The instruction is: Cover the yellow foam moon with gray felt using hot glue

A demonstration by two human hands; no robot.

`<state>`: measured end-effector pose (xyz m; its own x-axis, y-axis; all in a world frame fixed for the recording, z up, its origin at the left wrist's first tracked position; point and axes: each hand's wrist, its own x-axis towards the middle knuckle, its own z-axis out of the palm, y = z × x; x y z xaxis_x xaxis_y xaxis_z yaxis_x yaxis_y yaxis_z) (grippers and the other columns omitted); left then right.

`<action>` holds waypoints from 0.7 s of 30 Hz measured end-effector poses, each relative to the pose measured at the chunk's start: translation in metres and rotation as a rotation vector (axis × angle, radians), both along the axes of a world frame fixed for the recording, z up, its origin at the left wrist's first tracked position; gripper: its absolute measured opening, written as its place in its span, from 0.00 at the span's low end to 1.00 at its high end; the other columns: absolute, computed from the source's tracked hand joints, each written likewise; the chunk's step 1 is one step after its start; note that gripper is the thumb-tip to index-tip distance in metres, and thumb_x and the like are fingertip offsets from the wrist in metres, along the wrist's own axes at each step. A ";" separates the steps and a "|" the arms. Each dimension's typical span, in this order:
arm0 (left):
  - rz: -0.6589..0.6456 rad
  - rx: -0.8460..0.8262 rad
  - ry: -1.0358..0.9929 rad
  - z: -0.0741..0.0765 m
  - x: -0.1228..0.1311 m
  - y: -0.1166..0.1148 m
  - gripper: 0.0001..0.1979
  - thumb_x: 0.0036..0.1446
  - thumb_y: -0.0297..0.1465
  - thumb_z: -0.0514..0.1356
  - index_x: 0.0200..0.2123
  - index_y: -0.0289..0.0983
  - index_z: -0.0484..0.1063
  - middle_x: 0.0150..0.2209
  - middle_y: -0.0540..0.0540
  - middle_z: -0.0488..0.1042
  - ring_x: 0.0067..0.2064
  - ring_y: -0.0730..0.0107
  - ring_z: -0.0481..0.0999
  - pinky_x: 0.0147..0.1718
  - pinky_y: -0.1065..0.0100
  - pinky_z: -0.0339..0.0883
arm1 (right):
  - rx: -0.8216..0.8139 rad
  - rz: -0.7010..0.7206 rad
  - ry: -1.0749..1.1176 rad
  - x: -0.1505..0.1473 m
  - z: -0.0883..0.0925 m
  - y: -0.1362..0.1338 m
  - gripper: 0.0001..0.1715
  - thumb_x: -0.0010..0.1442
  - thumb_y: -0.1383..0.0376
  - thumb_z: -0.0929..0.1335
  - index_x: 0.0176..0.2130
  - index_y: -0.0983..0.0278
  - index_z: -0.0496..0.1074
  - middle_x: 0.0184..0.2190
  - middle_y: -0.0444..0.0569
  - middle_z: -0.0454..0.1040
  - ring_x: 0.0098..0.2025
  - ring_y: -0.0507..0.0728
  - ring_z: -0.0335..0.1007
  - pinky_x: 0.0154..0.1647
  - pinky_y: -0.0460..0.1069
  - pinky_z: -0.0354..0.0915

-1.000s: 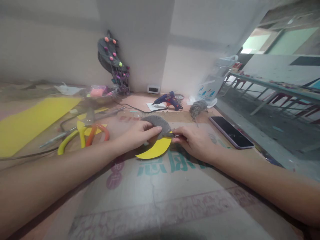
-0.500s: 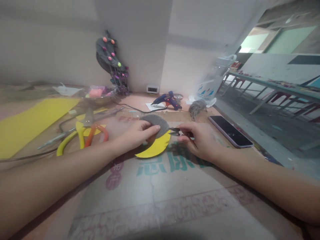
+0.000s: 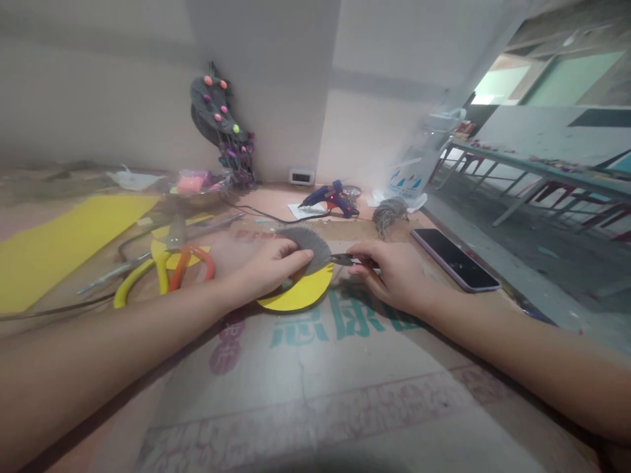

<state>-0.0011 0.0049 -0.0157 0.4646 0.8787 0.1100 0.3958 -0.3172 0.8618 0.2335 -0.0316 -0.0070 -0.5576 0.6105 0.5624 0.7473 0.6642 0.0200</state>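
Note:
My left hand (image 3: 269,266) is closed on a grey fuzzy curved piece (image 3: 315,244), its thumb pressed on top. Beneath that piece a yellow card (image 3: 300,293) sticks out toward me, with a rounded edge. From the right, my right hand (image 3: 387,272) grips small dark thread snips (image 3: 341,259), whose tips touch or nearly touch the right edge where grey piece and card meet. Whether the blades have card between them I cannot tell. Part of the grey piece is hidden under my left fingers.
Orange-and-yellow-handled scissors (image 3: 180,269) and a yellow sheet (image 3: 73,243) lie left. Behind are a glue gun (image 3: 329,199), a small digital clock (image 3: 301,176) and grey yarn (image 3: 390,213). A phone (image 3: 456,259) lies right. A grey moon-shaped ornament (image 3: 217,112) leans against the wall.
The grey piece and yellow card have shifted slightly left and turned a little. The snips' blades, spread before, are now closed together.

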 end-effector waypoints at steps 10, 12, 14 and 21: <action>-0.078 0.020 0.001 -0.004 -0.001 0.003 0.21 0.57 0.44 0.54 0.20 0.35 0.66 0.19 0.52 0.65 0.21 0.76 0.62 0.19 0.73 0.53 | -0.008 0.102 -0.059 -0.013 -0.002 -0.012 0.19 0.65 0.56 0.61 0.43 0.68 0.71 0.32 0.51 0.77 0.30 0.55 0.71 0.30 0.48 0.61; -0.091 0.033 -0.006 -0.005 -0.002 0.003 0.20 0.57 0.43 0.54 0.20 0.35 0.66 0.19 0.52 0.66 0.21 0.76 0.62 0.20 0.73 0.53 | -0.024 0.087 -0.056 -0.014 -0.005 -0.010 0.19 0.65 0.56 0.61 0.43 0.69 0.71 0.32 0.51 0.77 0.30 0.55 0.71 0.30 0.48 0.61; -0.105 0.042 0.000 -0.005 -0.002 0.002 0.21 0.58 0.43 0.53 0.20 0.36 0.66 0.19 0.52 0.66 0.21 0.76 0.63 0.20 0.72 0.54 | -0.020 0.073 -0.049 -0.014 -0.006 -0.009 0.19 0.65 0.56 0.61 0.42 0.69 0.71 0.30 0.51 0.77 0.30 0.55 0.71 0.29 0.48 0.60; -0.115 0.085 0.013 -0.003 0.000 -0.001 0.20 0.58 0.41 0.53 0.20 0.36 0.67 0.20 0.52 0.67 0.23 0.75 0.64 0.21 0.72 0.55 | 0.043 0.069 -0.125 -0.015 -0.004 -0.009 0.18 0.66 0.58 0.59 0.40 0.68 0.71 0.28 0.51 0.75 0.28 0.54 0.69 0.27 0.47 0.57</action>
<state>-0.0010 0.0043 -0.0192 0.5632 0.8076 0.1750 0.3635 -0.4323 0.8252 0.2183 -0.0408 -0.0107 -0.6647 0.5454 0.5105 0.6900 0.7102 0.1397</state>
